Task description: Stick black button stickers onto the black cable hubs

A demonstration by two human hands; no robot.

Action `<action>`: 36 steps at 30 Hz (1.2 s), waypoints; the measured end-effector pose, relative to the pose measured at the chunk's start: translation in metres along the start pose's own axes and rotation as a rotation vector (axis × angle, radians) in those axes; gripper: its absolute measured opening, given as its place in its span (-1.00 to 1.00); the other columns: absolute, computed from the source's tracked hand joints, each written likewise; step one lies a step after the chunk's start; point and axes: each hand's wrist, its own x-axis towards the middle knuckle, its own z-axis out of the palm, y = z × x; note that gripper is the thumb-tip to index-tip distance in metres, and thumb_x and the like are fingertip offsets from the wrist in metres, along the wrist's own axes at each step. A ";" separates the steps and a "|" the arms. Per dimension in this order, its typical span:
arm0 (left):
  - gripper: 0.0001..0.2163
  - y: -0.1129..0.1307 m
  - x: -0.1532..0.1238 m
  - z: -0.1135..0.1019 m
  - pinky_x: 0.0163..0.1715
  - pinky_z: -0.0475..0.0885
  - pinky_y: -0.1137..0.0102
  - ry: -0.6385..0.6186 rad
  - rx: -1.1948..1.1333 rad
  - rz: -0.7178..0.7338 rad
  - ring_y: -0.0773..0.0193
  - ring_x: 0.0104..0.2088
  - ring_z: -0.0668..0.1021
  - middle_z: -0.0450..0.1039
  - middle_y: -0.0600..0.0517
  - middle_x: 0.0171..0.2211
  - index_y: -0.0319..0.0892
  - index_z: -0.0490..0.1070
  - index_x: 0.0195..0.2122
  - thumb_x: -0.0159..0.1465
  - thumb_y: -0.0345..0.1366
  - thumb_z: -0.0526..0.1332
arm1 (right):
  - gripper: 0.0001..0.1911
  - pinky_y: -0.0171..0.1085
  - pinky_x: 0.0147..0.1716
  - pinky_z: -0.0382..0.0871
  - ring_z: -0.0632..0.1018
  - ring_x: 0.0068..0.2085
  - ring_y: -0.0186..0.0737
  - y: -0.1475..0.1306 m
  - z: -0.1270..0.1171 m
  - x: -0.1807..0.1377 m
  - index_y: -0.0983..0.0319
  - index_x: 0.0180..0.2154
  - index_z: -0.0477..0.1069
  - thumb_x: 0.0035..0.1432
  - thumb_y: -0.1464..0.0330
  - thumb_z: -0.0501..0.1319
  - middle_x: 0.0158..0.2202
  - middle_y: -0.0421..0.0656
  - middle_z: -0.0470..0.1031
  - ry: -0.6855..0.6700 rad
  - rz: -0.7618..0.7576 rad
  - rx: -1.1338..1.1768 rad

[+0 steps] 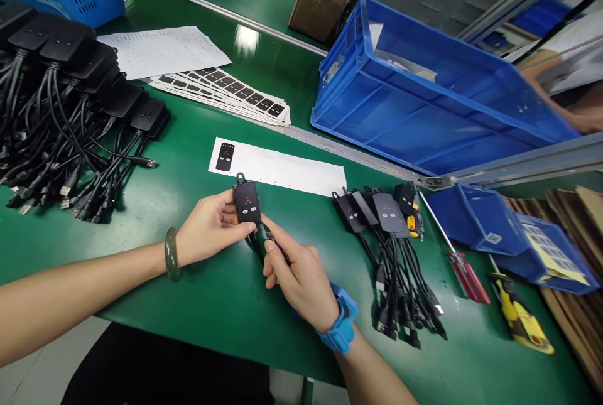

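Note:
A small black control box (247, 201) with a hanging loop, red marks and two light buttons on its face is held upright in my left hand (210, 226). The thumb lies across its lower edge, with the fingers behind. My right hand (296, 273) is closed around the black cable (266, 232) just below the box. Behind the box lies a white label sheet (282, 167) with a single black label (225, 157) at its left end. To the right of my right hand, several similar boxes (389, 211) lie in a pile, their cables (405, 286) toward me.
At the left is a big heap of black boxes with cables (68, 41). Label strips (254, 100) and a printed paper (164, 50) lie behind. A blue crate (400, 103), red-handled screwdriver (468, 276), yellow-handled tool (521, 317) and blue bins (475, 220) are rightward. Another person's arm (546, 78) shows far right.

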 end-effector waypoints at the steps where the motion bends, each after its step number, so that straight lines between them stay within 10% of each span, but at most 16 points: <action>1: -0.60 0.000 0.000 0.000 -0.21 0.55 0.35 0.002 0.012 -0.002 0.17 -0.24 0.62 0.56 -0.07 -0.24 -0.27 0.39 -0.07 0.07 -0.27 0.35 | -0.52 -0.38 -0.48 0.43 0.49 -0.64 -0.42 0.000 0.000 0.000 0.12 0.28 0.19 0.37 0.34 -0.05 -0.60 -0.35 0.42 0.007 0.002 -0.018; 36: -0.55 -0.006 0.000 0.001 -0.21 0.58 0.29 0.015 0.092 0.024 0.13 -0.22 0.63 0.57 -0.10 -0.19 -0.27 0.39 0.02 0.11 -0.24 0.35 | -0.50 -0.38 -0.60 0.30 0.36 -0.68 -0.38 -0.003 0.004 0.002 0.18 0.29 0.19 0.35 0.36 -0.06 -0.63 -0.30 0.37 0.060 0.034 -0.145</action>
